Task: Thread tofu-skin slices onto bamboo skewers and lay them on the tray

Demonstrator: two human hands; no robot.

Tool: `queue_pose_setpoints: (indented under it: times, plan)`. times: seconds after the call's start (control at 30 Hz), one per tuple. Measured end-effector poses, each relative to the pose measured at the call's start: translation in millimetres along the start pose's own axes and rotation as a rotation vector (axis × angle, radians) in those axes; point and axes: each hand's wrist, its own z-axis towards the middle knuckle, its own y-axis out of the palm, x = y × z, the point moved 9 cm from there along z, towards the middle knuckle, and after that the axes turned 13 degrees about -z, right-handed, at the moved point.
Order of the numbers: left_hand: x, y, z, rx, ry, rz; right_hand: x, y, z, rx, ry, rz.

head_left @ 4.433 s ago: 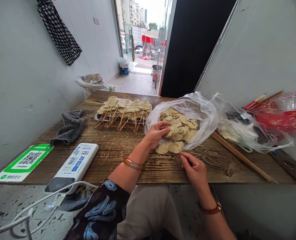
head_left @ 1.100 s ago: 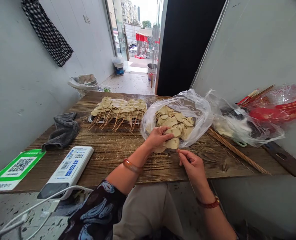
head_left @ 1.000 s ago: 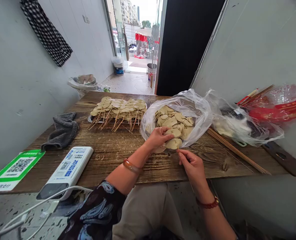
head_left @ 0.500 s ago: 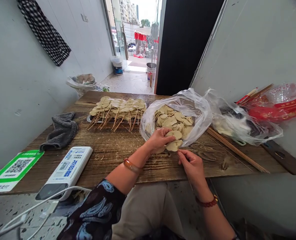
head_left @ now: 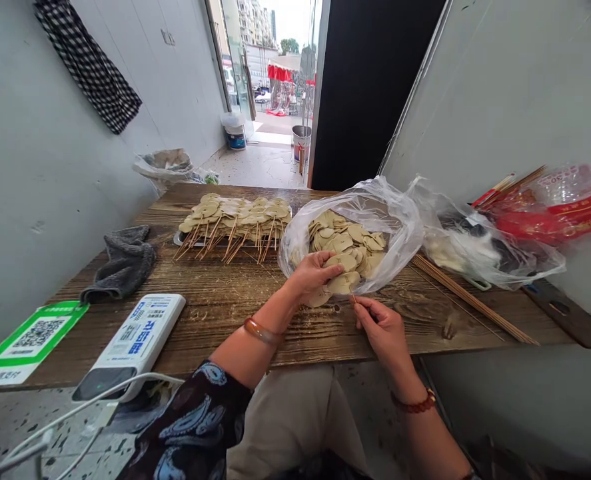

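Pinching a thin skewer (head_left: 354, 299) between closed fingers, the right hand (head_left: 381, 328) aims it at a pale slice (head_left: 342, 283) gripped by the left hand (head_left: 311, 275) at the mouth of a clear plastic bag (head_left: 400, 223) full of slices. A metal tray (head_left: 181, 239) holds finished skewers. A green card (head_left: 28, 331) shows a QR code; the white device (head_left: 138, 333) carries blue lettering too small to read.

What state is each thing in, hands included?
left hand: closed on tan slices at the bag mouth
right hand: pinching a thin skewer
skewer: tip at the slices
tan slices: partly out of the bag
plastic bag: open, slices heaped inside
finished skewers: stacked on a tray
bare sticks: lying loose on the table
grey cloth: crumpled
power bank: cable plugged in
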Motion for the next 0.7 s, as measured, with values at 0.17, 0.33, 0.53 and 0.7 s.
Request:
queue_pose_setpoints:
  times: [0.17,0.33,0.53,0.7]
  plan:
    - [-6.4,5.2,-0.5,-0.032,-0.024,-0.007,1.8,-0.3,0.5,0.021,0.016,0.031]
    - [6.9,-3.9,0.8,0.041,0.066,0.099,10.1,-7.2,-3.7,0.109,0.065,0.051]
    - [51.6,-37.8,-1.0,0.323,0.416,0.53,14.7,-18.9,-10.1,0.267,0.119,0.145]
    - [60.1,-20.3,-6.6,0.327,0.569,1.193,13.6,-18.7,-10.2,0.265,0.13,0.155]
